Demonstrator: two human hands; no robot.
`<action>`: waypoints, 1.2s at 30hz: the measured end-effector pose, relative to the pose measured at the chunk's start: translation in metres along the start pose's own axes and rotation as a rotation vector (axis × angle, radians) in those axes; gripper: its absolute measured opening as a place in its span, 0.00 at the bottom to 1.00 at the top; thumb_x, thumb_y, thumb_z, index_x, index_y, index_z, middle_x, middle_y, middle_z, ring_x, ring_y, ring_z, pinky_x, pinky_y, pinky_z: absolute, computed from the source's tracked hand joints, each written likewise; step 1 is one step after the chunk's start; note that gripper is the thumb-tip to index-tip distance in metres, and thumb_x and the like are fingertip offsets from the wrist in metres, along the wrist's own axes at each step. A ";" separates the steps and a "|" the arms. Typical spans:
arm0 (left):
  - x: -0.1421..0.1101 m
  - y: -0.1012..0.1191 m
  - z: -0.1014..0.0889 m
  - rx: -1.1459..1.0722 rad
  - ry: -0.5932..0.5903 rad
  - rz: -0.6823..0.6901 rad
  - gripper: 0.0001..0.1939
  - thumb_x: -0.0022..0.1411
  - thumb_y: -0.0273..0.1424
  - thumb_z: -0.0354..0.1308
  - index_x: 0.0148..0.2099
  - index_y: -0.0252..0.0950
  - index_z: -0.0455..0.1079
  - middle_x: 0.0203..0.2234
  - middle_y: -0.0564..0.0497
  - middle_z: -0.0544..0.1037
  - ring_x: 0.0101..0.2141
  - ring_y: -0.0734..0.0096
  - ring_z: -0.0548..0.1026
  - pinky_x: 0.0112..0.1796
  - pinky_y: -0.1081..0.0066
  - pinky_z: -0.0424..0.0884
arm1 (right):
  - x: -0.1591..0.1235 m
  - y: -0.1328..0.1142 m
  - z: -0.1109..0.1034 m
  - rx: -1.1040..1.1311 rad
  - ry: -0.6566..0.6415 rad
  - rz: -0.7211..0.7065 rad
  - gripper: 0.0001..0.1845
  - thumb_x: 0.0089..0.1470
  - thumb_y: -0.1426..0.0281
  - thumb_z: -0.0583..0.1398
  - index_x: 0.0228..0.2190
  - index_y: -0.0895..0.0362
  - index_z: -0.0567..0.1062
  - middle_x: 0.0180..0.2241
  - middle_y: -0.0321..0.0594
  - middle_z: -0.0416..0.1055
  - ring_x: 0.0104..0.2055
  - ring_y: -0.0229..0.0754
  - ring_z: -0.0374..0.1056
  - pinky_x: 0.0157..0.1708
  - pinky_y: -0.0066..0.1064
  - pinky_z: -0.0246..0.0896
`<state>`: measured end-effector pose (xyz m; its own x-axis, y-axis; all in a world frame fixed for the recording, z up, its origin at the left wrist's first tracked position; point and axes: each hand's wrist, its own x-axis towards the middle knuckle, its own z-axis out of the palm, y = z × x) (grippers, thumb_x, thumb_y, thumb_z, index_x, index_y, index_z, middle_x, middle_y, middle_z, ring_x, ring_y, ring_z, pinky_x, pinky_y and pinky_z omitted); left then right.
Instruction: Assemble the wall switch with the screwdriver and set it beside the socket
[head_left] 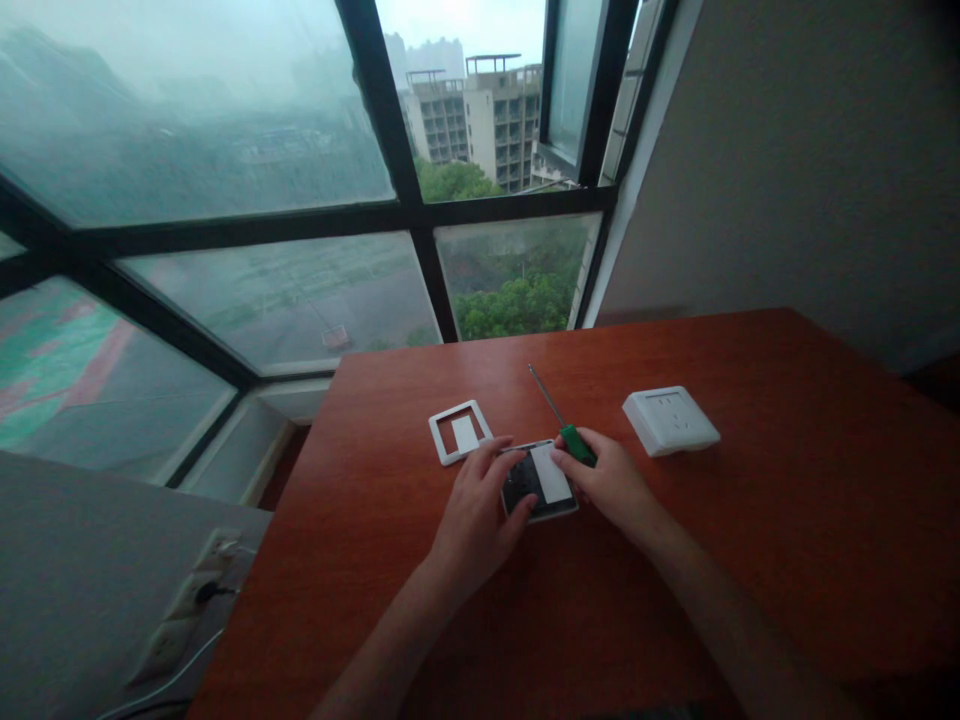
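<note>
A wall switch module [538, 482] with a dark body and one white rocker lies on the red-brown table [750, 560]. My left hand [480, 505] rests on its left side, fingers curled over the edge and holding it. My right hand [607, 480] is closed on a green-handled screwdriver [576, 444] whose metal shaft points away toward the window. That hand's fingertips also touch the module's right edge.
A white switch frame [459, 432] with a loose white rocker inside lies just left of the module. A white wall socket [670, 420] sits to the right. Large windows stand behind the table; a wall outlet with a cable [199, 592] is at lower left.
</note>
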<state>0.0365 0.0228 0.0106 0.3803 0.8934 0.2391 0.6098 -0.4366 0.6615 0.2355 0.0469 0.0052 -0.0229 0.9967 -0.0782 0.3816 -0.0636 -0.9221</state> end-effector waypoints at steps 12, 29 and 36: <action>0.013 0.007 0.004 0.029 -0.028 -0.013 0.27 0.59 0.30 0.60 0.59 0.39 0.59 0.57 0.43 0.65 0.56 0.54 0.64 0.56 0.51 0.62 | -0.005 -0.003 0.003 -0.130 0.039 -0.062 0.12 0.53 0.61 0.58 0.31 0.57 0.73 0.30 0.41 0.74 0.33 0.46 0.69 0.34 0.35 0.59; 0.017 0.004 0.011 -0.050 0.016 -0.003 0.18 0.62 0.29 0.56 0.55 0.37 0.65 0.53 0.42 0.68 0.53 0.58 0.67 0.55 0.54 0.65 | 0.000 0.002 0.001 -0.102 0.000 -0.049 0.13 0.51 0.60 0.60 0.32 0.58 0.74 0.31 0.41 0.75 0.33 0.45 0.69 0.34 0.34 0.59; 0.016 0.003 0.012 -0.050 0.008 -0.005 0.19 0.62 0.29 0.56 0.55 0.37 0.64 0.53 0.42 0.67 0.54 0.58 0.66 0.55 0.55 0.64 | 0.000 0.003 0.001 -0.110 -0.012 -0.059 0.12 0.52 0.61 0.59 0.32 0.57 0.74 0.31 0.41 0.75 0.34 0.45 0.69 0.33 0.33 0.59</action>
<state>0.0529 0.0347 0.0082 0.3716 0.8964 0.2416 0.5761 -0.4267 0.6971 0.2353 0.0467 0.0022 -0.0586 0.9978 -0.0305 0.4783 0.0013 -0.8782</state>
